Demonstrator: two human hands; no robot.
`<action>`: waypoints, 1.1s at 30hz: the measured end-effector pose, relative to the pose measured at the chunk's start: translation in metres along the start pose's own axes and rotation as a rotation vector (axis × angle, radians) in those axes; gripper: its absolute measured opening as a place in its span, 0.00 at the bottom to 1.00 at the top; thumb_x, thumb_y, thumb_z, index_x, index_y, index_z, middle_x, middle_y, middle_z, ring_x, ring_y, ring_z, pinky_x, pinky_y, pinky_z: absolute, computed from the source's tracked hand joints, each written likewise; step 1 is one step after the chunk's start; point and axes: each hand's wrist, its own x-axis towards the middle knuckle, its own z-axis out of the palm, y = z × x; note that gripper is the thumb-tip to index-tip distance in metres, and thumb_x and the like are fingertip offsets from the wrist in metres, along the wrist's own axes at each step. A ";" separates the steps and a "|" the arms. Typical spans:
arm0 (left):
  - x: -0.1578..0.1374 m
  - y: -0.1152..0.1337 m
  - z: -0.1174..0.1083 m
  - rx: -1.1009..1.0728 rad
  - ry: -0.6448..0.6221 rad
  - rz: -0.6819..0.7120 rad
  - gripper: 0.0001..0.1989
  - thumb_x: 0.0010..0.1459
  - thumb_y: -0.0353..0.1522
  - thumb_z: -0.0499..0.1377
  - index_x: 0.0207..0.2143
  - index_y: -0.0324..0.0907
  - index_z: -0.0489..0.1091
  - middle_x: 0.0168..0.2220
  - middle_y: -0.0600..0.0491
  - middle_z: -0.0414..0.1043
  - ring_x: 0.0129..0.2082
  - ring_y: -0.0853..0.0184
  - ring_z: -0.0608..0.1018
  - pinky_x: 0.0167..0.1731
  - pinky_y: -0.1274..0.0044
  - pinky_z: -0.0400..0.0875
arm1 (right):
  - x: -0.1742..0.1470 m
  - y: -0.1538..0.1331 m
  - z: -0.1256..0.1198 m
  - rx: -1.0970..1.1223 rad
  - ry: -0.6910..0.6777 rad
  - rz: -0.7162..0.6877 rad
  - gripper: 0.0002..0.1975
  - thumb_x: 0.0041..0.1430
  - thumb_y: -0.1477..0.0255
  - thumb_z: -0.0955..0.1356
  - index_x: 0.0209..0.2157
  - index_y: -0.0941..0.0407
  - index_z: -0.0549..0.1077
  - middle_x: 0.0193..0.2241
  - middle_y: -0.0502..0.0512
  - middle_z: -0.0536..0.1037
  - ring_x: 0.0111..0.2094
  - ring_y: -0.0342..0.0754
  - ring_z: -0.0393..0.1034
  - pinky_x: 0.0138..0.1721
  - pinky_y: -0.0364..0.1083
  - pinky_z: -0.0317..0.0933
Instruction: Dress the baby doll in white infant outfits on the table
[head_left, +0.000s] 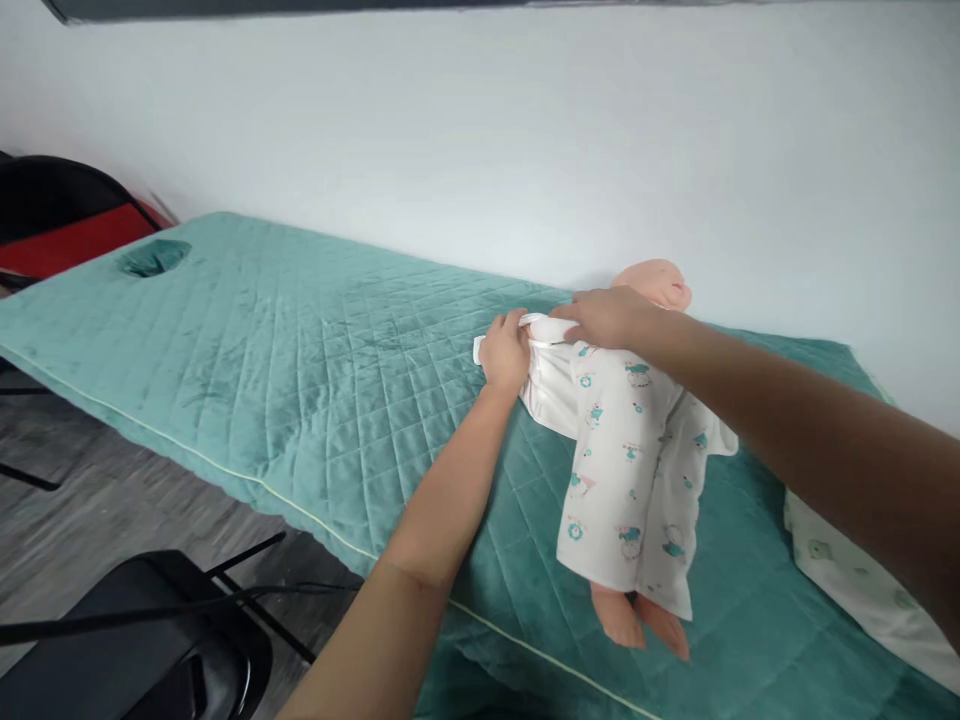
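Observation:
A baby doll (651,280) lies on its back on a teal quilted bed cover (337,400), its head towards the wall and its feet nearest me. It is dressed in a white garment (630,470) printed with small teal and pink figures. One plain white sleeve (551,385) stretches out to the left. My left hand (505,350) is closed around the sleeve's end, where a bit of the doll's skin shows. Farther up, near the doll's shoulder, my right hand (604,318) pinches the same sleeve's white cloth. The doll's other arm is hidden beneath my right forearm.
Printed white cloth (862,570) lies at the right edge of the bed. A face hole (156,257) opens at the bed's far left end. Black chairs stand at the lower left (135,640) and far left (60,190). A white wall (480,140) runs behind the bed.

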 end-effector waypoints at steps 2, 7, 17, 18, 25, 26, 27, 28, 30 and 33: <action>-0.001 -0.001 0.001 -0.008 -0.020 -0.018 0.20 0.67 0.29 0.47 0.55 0.53 0.71 0.52 0.53 0.74 0.49 0.64 0.77 0.45 0.74 0.69 | -0.008 0.006 -0.001 -0.023 0.032 0.017 0.23 0.66 0.60 0.63 0.61 0.44 0.68 0.47 0.59 0.77 0.41 0.58 0.72 0.38 0.51 0.60; -0.002 -0.004 0.006 -0.008 -0.025 -0.013 0.21 0.64 0.26 0.49 0.51 0.52 0.74 0.49 0.52 0.76 0.48 0.63 0.77 0.44 0.73 0.68 | -0.023 0.013 -0.004 -0.059 0.047 0.066 0.25 0.67 0.60 0.61 0.64 0.43 0.65 0.49 0.60 0.75 0.44 0.59 0.72 0.40 0.52 0.60; -0.008 0.004 0.000 0.145 0.000 0.017 0.18 0.65 0.29 0.49 0.55 0.46 0.67 0.54 0.45 0.72 0.55 0.55 0.72 0.54 0.65 0.66 | -0.022 0.009 -0.003 0.088 0.100 0.033 0.25 0.67 0.59 0.62 0.64 0.43 0.65 0.51 0.59 0.75 0.45 0.58 0.73 0.41 0.51 0.61; -0.009 0.006 0.000 0.175 0.024 0.049 0.18 0.66 0.30 0.49 0.56 0.46 0.67 0.56 0.44 0.71 0.57 0.54 0.70 0.57 0.63 0.63 | -0.020 0.005 -0.002 0.095 0.097 0.027 0.24 0.66 0.60 0.63 0.63 0.44 0.66 0.52 0.59 0.75 0.45 0.58 0.73 0.41 0.51 0.61; -0.012 0.007 -0.001 0.262 -0.032 0.241 0.25 0.65 0.31 0.51 0.64 0.47 0.60 0.60 0.44 0.68 0.60 0.54 0.67 0.68 0.54 0.44 | -0.016 -0.014 0.012 0.223 0.312 -0.054 0.22 0.66 0.67 0.64 0.61 0.53 0.69 0.53 0.61 0.77 0.52 0.59 0.72 0.48 0.54 0.64; -0.013 0.006 -0.001 0.267 -0.034 0.229 0.25 0.65 0.31 0.51 0.64 0.47 0.60 0.59 0.45 0.68 0.59 0.54 0.68 0.68 0.53 0.44 | -0.022 -0.012 0.014 0.293 0.380 -0.049 0.22 0.66 0.68 0.63 0.61 0.53 0.69 0.54 0.60 0.77 0.53 0.58 0.72 0.50 0.54 0.64; -0.013 0.005 -0.001 0.271 -0.034 0.213 0.25 0.64 0.31 0.51 0.64 0.47 0.61 0.58 0.45 0.69 0.58 0.55 0.69 0.68 0.53 0.45 | -0.030 -0.008 0.017 0.369 0.451 -0.033 0.22 0.67 0.68 0.62 0.61 0.53 0.69 0.55 0.59 0.77 0.54 0.57 0.72 0.51 0.55 0.64; -0.014 0.005 -0.002 0.272 -0.033 0.198 0.25 0.64 0.31 0.51 0.63 0.48 0.61 0.58 0.45 0.70 0.57 0.55 0.70 0.68 0.54 0.46 | -0.040 -0.003 0.020 0.445 0.524 -0.006 0.21 0.68 0.68 0.62 0.60 0.52 0.70 0.55 0.58 0.77 0.54 0.56 0.72 0.53 0.55 0.64; -0.015 0.005 -0.002 0.275 -0.026 0.165 0.24 0.64 0.30 0.51 0.62 0.48 0.63 0.58 0.46 0.70 0.57 0.56 0.70 0.67 0.55 0.48 | -0.064 0.011 0.033 0.578 0.669 0.097 0.19 0.68 0.67 0.61 0.57 0.52 0.72 0.53 0.56 0.78 0.54 0.55 0.72 0.54 0.55 0.64; -0.015 0.005 -0.002 0.277 -0.013 0.093 0.24 0.64 0.30 0.51 0.61 0.51 0.65 0.57 0.47 0.71 0.57 0.57 0.71 0.66 0.56 0.51 | -0.098 0.033 0.074 0.685 0.892 0.300 0.18 0.67 0.65 0.61 0.53 0.54 0.74 0.52 0.59 0.78 0.53 0.55 0.73 0.55 0.55 0.64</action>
